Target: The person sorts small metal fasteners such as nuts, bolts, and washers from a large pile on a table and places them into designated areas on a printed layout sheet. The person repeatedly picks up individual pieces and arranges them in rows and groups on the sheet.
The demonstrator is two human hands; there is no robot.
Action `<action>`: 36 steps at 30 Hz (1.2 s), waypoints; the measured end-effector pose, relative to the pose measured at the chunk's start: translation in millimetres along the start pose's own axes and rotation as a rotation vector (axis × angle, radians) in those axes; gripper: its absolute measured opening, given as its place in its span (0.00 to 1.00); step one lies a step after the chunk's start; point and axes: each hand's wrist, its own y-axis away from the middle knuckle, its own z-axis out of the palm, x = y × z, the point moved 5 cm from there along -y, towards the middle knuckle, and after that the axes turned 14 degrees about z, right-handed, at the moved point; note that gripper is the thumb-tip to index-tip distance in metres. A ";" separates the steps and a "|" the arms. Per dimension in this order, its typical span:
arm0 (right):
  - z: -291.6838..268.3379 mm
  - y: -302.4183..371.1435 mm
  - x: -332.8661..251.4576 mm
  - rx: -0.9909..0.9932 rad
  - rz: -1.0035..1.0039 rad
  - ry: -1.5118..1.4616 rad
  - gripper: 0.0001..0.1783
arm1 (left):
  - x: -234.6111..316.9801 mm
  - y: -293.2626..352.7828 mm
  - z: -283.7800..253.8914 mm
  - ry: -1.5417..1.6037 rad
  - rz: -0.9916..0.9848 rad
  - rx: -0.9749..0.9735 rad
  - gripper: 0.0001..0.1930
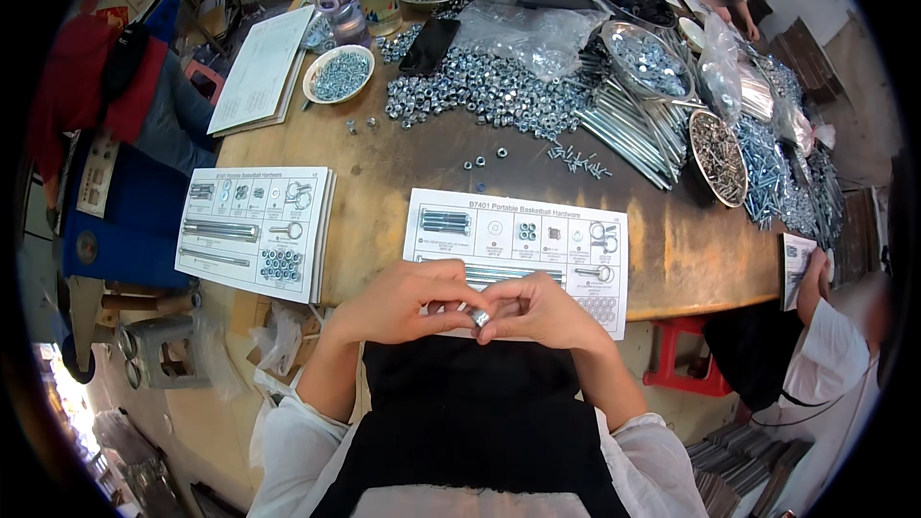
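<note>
My left hand (413,299) and my right hand (533,311) meet at the table's near edge. Between their pinched fingertips is a small shiny metal nut (480,317), partly covered by the fingers. Both hands are over the lower part of a printed hardware sheet (519,206) with pictures of bolts, rods, nuts and rings. Beyond the sheet, a few loose nuts (502,153) and a scatter of small screws (579,162) lie on the wooden table (374,187).
A heap of nuts (480,91), metal rods (628,134), a bowl of small parts (340,74) and a bowl of screws (719,158) stand farther back. A stack of sheets (251,235) lies left. A phone (430,46) rests by the heap. Another person sits right, holding a sheet (796,269).
</note>
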 end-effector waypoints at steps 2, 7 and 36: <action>-2.7 0.3 -0.4 0.079 -0.054 -0.049 0.13 | -2.6 0.5 0.9 0.022 0.019 0.105 0.15; -4.1 14.4 -13.7 0.284 -0.162 -0.052 0.15 | 10.6 -0.6 13.7 -0.366 0.263 0.474 0.20; 20.0 4.9 11.6 0.157 -0.080 -0.003 0.13 | -143.5 -70.3 27.6 -1.060 -0.002 -0.118 0.12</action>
